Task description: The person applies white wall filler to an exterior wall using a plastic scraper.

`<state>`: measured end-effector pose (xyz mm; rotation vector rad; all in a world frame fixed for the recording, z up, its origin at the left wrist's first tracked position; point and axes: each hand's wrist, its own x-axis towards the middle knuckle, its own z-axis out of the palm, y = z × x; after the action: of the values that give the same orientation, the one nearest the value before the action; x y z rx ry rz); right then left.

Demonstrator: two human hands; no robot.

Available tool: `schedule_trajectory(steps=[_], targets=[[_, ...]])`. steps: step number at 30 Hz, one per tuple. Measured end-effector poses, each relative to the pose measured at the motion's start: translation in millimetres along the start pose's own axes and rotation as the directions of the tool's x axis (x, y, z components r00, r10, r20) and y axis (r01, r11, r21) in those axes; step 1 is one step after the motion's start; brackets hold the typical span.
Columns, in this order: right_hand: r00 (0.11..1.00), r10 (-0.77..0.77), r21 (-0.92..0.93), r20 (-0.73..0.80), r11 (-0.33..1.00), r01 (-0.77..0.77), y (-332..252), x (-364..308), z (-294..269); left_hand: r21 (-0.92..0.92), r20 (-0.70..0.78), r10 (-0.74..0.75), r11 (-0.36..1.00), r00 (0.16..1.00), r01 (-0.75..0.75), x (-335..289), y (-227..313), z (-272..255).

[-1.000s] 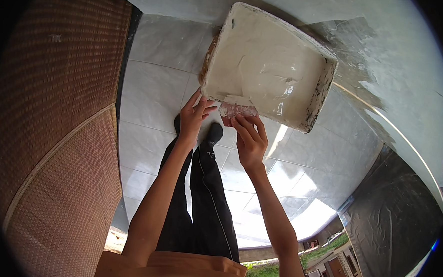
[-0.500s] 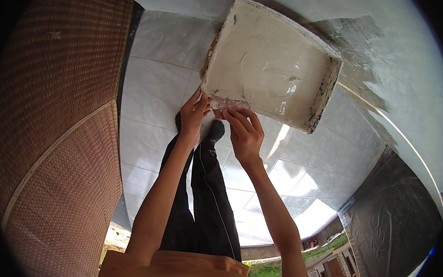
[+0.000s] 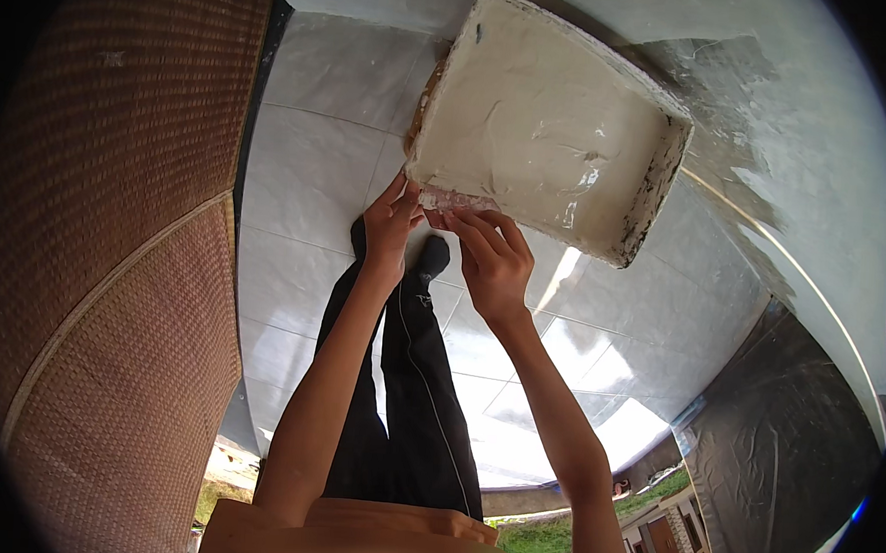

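Observation:
A rectangular tray [image 3: 658, 193] holds a thick, smooth layer of cream-white paste [image 3: 551, 122], its rim and walls crusted with dried smears. At its near left corner my left hand [image 3: 390, 224] is closed, with the fingers against the rim. My right hand [image 3: 494, 259] pinches a flat pinkish scraper-like piece [image 3: 457, 201], smeared with white paste, along the tray's near edge. The left thumb lies close to that piece's left end. Fingers hide part of the piece, so its exact kind cannot be made out.
A woven brown panel [image 3: 142, 291] stands on the left. Grey tiles [image 3: 318, 170] cover the floor under my black-clad legs [image 3: 417, 395]. A pale wall with patchy grey areas [image 3: 724, 81] rises behind and to the right, with dark plastic sheeting [image 3: 786, 425] at lower right.
The right hand has shifted slightly to the right, its fingers covering more of the pinkish piece. The left hand stays at the tray's corner. The whole view has moved a little.

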<state>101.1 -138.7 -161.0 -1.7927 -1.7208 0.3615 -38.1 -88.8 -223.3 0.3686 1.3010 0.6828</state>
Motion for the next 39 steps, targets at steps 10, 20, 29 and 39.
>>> schedule_trajectory(steps=[10,20,29,39], targets=[[0.992,0.087,0.04,0.091,0.995,-0.091,0.2,36.2,-13.4,0.125,0.009,-0.068,0.99,0.998,0.067,-5.7,12.8,4.5],[0.95,0.23,0.055,0.21,0.968,-0.246,19.7,73.9,-14.1,0.149,0.013,-0.074,0.986,0.997,0.071,-7.1,14.7,4.1],[0.898,0.385,0.249,0.211,0.868,-0.43,34.3,81.7,-41.2,0.248,0.012,-0.058,0.967,0.998,0.053,-13.2,22.1,6.7],[0.699,0.66,0.814,0.274,0.228,-0.535,6.0,96.7,-160.4,0.658,0.166,0.522,0.574,0.837,-0.488,-50.8,123.7,25.7]])
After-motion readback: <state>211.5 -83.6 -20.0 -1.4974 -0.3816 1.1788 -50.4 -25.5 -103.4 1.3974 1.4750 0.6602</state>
